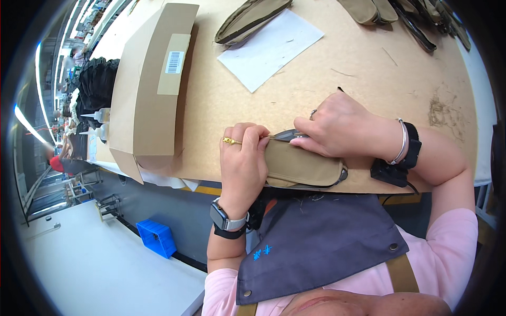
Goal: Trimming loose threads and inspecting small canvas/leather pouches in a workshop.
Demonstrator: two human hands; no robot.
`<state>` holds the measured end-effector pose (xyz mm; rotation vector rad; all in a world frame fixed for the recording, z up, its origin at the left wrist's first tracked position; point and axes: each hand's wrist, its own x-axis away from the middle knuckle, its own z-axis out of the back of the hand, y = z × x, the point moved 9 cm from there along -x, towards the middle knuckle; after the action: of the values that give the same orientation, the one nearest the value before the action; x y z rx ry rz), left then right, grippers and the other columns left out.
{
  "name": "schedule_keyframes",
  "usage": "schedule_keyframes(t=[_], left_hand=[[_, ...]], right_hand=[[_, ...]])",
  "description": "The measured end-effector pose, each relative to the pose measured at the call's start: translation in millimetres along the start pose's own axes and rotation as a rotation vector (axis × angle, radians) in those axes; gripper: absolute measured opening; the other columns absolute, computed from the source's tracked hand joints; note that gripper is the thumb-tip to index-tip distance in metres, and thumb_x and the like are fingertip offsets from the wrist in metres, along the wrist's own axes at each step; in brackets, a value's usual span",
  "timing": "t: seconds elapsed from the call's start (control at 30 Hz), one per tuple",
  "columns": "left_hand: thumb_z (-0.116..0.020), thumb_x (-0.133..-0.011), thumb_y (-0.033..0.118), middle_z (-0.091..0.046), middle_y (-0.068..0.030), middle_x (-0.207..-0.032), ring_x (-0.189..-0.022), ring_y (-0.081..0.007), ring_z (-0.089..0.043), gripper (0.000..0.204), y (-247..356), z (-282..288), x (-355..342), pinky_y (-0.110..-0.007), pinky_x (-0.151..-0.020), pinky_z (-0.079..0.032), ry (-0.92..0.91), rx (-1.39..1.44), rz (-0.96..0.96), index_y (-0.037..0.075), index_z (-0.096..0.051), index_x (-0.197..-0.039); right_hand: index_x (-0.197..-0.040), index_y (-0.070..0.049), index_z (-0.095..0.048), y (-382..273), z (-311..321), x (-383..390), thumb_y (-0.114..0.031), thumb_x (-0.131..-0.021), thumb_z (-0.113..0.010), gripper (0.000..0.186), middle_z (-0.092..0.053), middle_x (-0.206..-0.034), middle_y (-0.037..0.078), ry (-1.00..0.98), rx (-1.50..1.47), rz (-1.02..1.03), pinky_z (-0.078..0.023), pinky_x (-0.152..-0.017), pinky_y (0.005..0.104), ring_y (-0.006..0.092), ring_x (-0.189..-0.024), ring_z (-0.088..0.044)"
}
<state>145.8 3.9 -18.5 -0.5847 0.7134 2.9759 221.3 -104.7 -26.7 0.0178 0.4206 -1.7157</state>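
A khaki fabric piece with a dark edging lies at the near edge of the table. My left hand, a gold ring on one finger, is closed on its left end, pinching the upper corner between thumb and fingers. In my right hand is a pair of thread snips, its dark blades pointing left. The tips reach the corner beside my left fingertips; whether they touch a thread is too small to tell. My right palm hides the snips' handles and rests over the fabric's upper edge.
A cardboard box stands left on the brown-topped table. White paper lies beyond my hands, partly under another khaki piece. More khaki pieces are piled far right, with thread scraps nearer. A blue crate sits lower left.
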Motion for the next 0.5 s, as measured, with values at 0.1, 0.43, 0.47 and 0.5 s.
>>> schedule_keyframes(t=[0.1, 0.43, 0.47, 0.5], left_hand=[[-0.064, -0.088, -0.003, -0.062, -0.0124, -0.090, -0.085, -0.0316, -0.057, 0.011, 0.9, -1.5, 0.2, -0.041, -0.078, -0.044, -0.007, -0.003, -0.015, 0.003, -0.060, -0.096], [-0.067, -0.086, -0.002, -0.062, -0.0113, -0.088, -0.084, -0.0312, -0.057, 0.012, 3.3, -4.8, -3.2, -0.041, -0.076, -0.043, -0.038, -0.012, -0.005, 0.004, -0.060, -0.093], [-0.068, -0.085, -0.002, -0.062, -0.0110, -0.088, -0.083, -0.0312, -0.057, 0.012, 3.6, -4.7, -3.2, -0.041, -0.075, -0.043, -0.038, -0.020, -0.005, 0.004, -0.060, -0.092], [-0.069, -0.084, -0.002, -0.062, -0.0106, -0.088, -0.083, -0.0312, -0.056, 0.013, 4.0, -4.8, -3.1, -0.041, -0.075, -0.043, -0.037, -0.029, -0.005, 0.004, -0.060, -0.092]], right_hand=[[-0.071, -0.006, -0.058, -1.0, 1.5, 2.7, -0.040, -0.093, -0.066, 0.041, -0.057, -0.051, 0.012, -0.006, -0.011, 0.000, -0.048, -0.051, 0.0418, 0.0334, -0.051, -0.062], [-0.069, -0.005, -0.059, -1.2, 3.6, 3.6, -0.037, -0.090, -0.069, 0.039, -0.056, -0.051, 0.013, 0.016, -0.068, -0.013, -0.049, -0.052, 0.0429, 0.0340, -0.052, -0.062], [-0.069, -0.005, -0.059, -1.1, 3.7, 3.7, -0.037, -0.090, -0.069, 0.039, -0.056, -0.051, 0.013, 0.017, -0.069, -0.015, -0.049, -0.052, 0.0429, 0.0340, -0.052, -0.062], [-0.069, -0.005, -0.060, -1.6, 4.0, 3.7, -0.036, -0.089, -0.069, 0.039, -0.056, -0.051, 0.013, 0.020, -0.069, -0.010, -0.048, -0.052, 0.0430, 0.0340, -0.052, -0.061]])
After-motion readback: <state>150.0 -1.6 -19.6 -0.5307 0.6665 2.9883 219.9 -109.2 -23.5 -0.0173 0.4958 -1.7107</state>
